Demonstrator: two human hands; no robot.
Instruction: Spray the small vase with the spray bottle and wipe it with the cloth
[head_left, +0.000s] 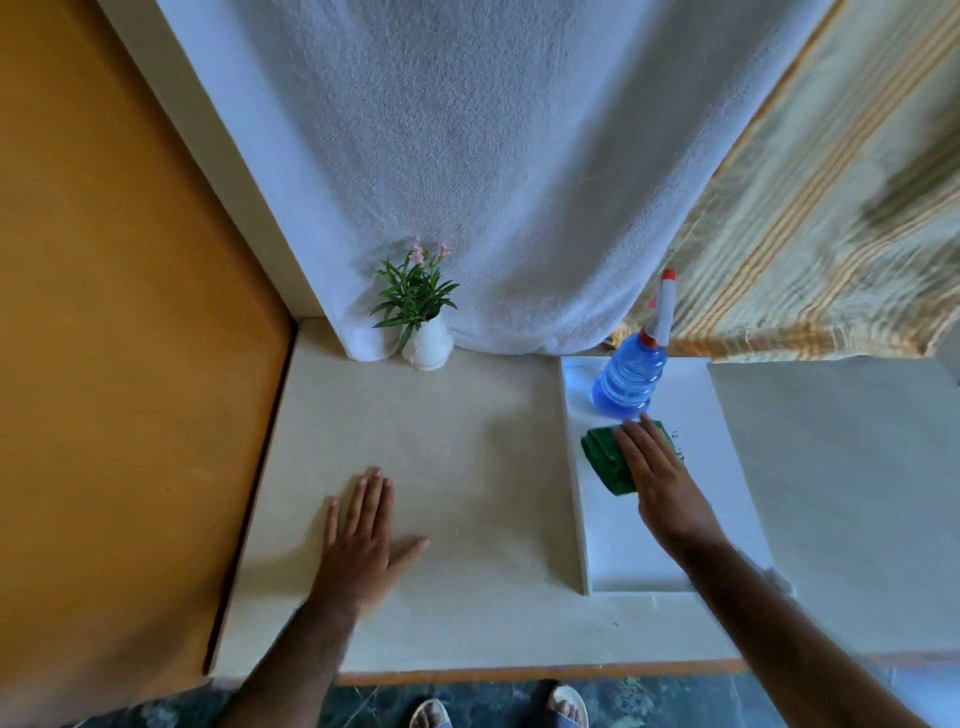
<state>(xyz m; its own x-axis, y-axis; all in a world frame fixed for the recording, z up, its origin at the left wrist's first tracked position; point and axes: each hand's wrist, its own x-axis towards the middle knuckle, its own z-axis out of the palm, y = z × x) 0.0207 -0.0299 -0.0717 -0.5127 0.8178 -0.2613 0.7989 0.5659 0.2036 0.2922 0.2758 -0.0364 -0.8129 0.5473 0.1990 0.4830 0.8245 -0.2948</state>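
A small white vase (430, 345) with green leaves and pink flowers stands at the back of the cream counter, against a hanging white towel. To its right a blue spray bottle (629, 379) with a white and red trigger head stands on a white board (675, 545). A folded green cloth (605, 457) lies on the board just in front of the bottle. My right hand (657, 478) rests flat on the cloth, fingers extended, covering its right part. My left hand (363, 535) lies flat and spread on the counter, well in front of the vase.
The counter (467, 441) meets an orange wall panel (119, 364) on the left. A white towel (493, 182) and a striped curtain (831, 208) hang behind. The counter's front edge runs near the bottom, with the person's sandalled feet (498, 712) below.
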